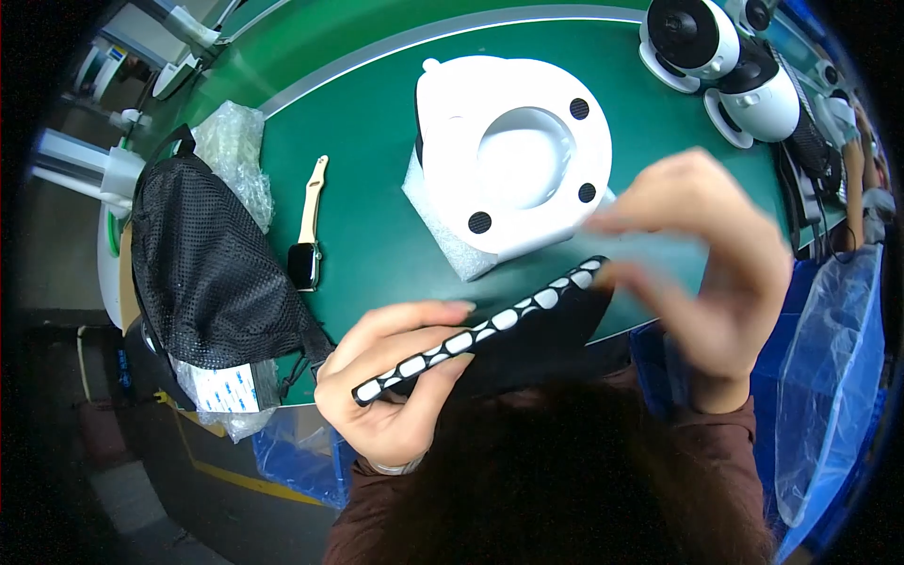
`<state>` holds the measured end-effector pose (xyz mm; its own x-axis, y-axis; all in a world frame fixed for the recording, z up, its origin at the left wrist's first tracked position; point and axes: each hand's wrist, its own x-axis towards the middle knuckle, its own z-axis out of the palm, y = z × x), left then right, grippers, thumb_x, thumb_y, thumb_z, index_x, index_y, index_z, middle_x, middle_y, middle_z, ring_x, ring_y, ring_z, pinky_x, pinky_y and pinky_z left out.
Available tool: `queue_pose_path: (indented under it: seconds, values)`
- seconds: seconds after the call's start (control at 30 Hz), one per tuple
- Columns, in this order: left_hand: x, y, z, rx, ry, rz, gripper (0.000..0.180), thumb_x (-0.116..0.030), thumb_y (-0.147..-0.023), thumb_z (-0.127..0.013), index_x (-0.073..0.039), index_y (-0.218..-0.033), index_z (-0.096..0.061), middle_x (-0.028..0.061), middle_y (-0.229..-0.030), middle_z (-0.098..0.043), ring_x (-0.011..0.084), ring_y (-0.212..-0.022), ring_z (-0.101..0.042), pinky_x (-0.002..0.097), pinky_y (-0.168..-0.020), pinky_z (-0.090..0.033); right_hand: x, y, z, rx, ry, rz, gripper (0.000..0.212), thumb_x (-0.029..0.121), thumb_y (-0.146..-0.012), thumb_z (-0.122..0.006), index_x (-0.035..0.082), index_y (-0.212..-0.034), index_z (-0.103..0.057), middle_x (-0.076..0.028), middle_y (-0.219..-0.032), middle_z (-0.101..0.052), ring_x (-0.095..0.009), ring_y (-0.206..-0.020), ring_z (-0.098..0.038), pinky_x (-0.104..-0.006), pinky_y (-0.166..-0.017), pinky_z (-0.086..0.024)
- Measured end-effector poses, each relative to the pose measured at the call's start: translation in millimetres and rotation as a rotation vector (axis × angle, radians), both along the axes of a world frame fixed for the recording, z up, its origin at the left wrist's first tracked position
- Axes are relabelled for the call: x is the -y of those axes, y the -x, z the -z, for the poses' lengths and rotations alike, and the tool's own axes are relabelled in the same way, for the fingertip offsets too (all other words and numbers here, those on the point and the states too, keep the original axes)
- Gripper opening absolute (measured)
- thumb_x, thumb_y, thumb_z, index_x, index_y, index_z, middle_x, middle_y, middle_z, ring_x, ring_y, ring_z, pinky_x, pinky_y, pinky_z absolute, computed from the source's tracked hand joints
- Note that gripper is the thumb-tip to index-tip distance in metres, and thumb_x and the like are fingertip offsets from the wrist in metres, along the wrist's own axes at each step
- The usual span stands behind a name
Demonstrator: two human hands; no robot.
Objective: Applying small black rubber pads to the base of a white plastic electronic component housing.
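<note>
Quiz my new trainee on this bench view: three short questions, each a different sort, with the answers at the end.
1. Which hand grips the black-and-white strip?
2. How many round black pads show on the white device?
3. True or false: the watch lies to the left of the white device.

Key: 1. The left hand. 2. Three. 3. True.

A green-topped table (363, 141) fills the middle, a pale grey strip (527, 14) along its far edge and another green surface (311, 42) beyond. Light glares softly on its near right part. Lower left, the grey floor (132, 490) carries a yellow line (254, 485); the far-left background is dim.
</note>
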<state>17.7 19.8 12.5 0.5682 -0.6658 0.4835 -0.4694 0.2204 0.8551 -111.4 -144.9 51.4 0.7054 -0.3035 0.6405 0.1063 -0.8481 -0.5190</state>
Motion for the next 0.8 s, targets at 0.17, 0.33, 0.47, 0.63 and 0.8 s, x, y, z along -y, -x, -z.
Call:
queue_pose_path:
  seconds: [0.17, 0.33, 0.47, 0.63, 0.8]
  values:
    - [1.1, 2.9, -3.6, -0.073, 0.016, 0.044, 0.016, 0.011, -0.057, -0.063, 0.005, -0.072, -0.062, 0.0144, -0.078, -0.062, 0.0187, -0.069, -0.061, 0.0234, -0.063, -0.048, -26.4, -4.5, 10.0, -0.001, 0.008, -0.002, 0.021, 0.007, -0.054, -0.070, 0.007, -0.075, -0.065, -0.004, -0.072, -0.060, -0.020, -0.071, -0.056, -0.0286, -0.063, -0.046]
    - [2.3, 6.8, -5.0, 0.010, -0.029, 0.003, 0.016, 0.011, -0.057, -0.063, 0.005, -0.072, -0.062, 0.0140, -0.078, -0.062, 0.0187, -0.069, -0.062, 0.0237, -0.063, -0.048, -31.7, 0.2, 11.9, 0.015, 0.081, 0.086, 0.020, 0.005, -0.055, -0.069, 0.008, -0.074, -0.064, -0.002, -0.071, -0.060, -0.019, -0.070, -0.057, -0.0307, -0.064, -0.046]
    - [4.0, 7.6, -3.1, -0.006, -0.032, -0.004, 0.015, 0.010, -0.058, -0.063, 0.005, -0.072, -0.062, 0.0138, -0.077, -0.062, 0.0186, -0.069, -0.062, 0.0235, -0.063, -0.047, -30.5, 2.9, 10.6, -0.047, 0.070, 0.099, 0.019, 0.005, -0.055, -0.069, 0.007, -0.072, -0.061, -0.002, -0.073, -0.061, -0.019, -0.072, -0.058, -0.0326, -0.068, -0.047]
    - [10.6, 8.9, 3.7, 0.054, -0.056, -0.073, 0.013, 0.009, -0.061, -0.062, 0.006, -0.074, -0.061, 0.0129, -0.076, -0.062, 0.0170, -0.067, -0.060, 0.0229, -0.063, -0.045, -26.9, 1.0, 7.4, -0.143, 0.094, 0.016, 0.013, 0.006, -0.060, -0.067, 0.007, -0.070, -0.058, -0.005, -0.078, -0.061, -0.022, -0.074, -0.058, -0.0336, -0.071, -0.047]
    - [15.0, -0.2, 11.9, 0.086, -0.089, -0.091, 0.012, 0.007, -0.061, -0.063, 0.005, -0.072, -0.061, 0.0143, -0.087, -0.059, 0.0178, -0.067, -0.058, 0.0226, -0.064, -0.044, -25.3, 2.2, -11.8, -0.008, 0.015, -0.035, 0.008, 0.003, -0.061, -0.063, 0.004, -0.068, -0.058, -0.011, -0.092, -0.059, -0.023, -0.085, -0.058, -0.0345, -0.073, -0.046]
